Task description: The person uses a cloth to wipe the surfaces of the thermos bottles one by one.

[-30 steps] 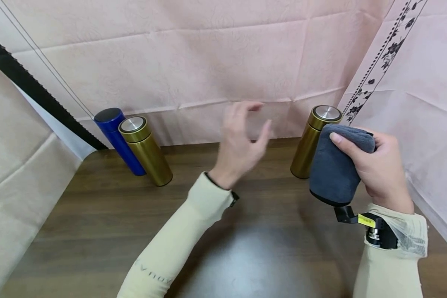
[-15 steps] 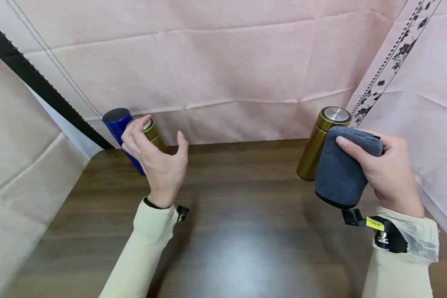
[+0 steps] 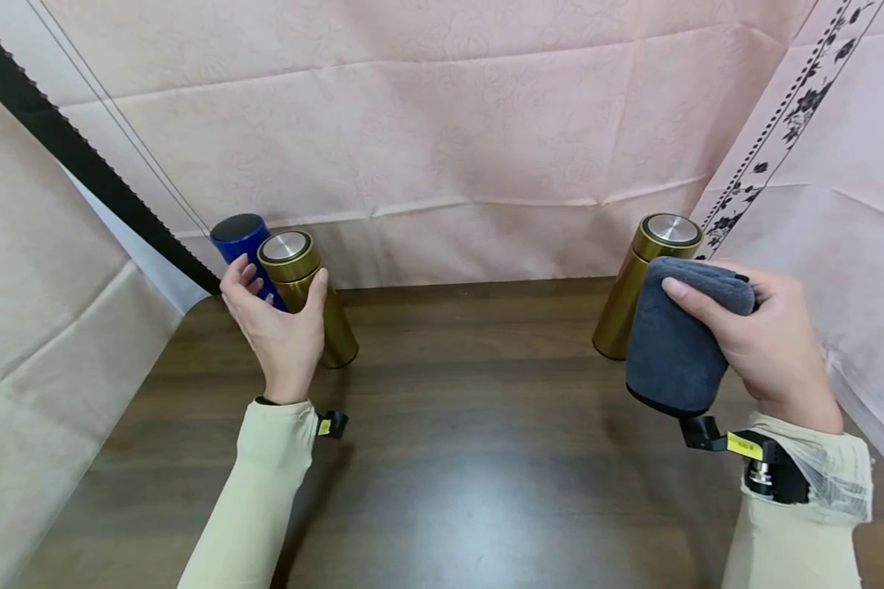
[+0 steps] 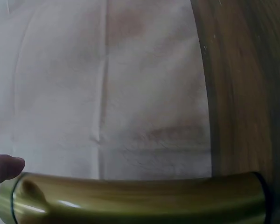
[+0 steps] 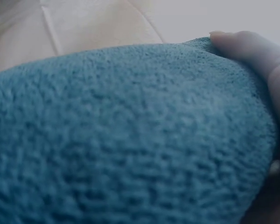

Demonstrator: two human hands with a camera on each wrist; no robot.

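On the left of the table stand a gold vacuum flask (image 3: 337, 327) with a steel-topped lid and a blue flask (image 3: 239, 237) behind it. My left hand (image 3: 280, 339) is around the near side of this gold flask, thumb at its right and fingers at its left, in front of the blue one. A gap shows between the fingers and the gold flask. In the left wrist view, the thumb (image 4: 8, 166) lies close to the flask's lid seam. My right hand (image 3: 781, 343) pinches a folded dark grey-blue cloth (image 3: 674, 343), which partly covers a second gold flask (image 3: 619, 307).
The wooden table (image 3: 457, 409) stretches between the hands. Pale pink cloth (image 3: 442, 147) hangs behind it, and more cloth (image 3: 840, 245) closes off the right side. A small camera mount (image 3: 759, 466) sits on the right wrist.
My left hand has swung left from the middle of the table, then lowered around the left gold flask. The right hand keeps the cloth beside the right flask.
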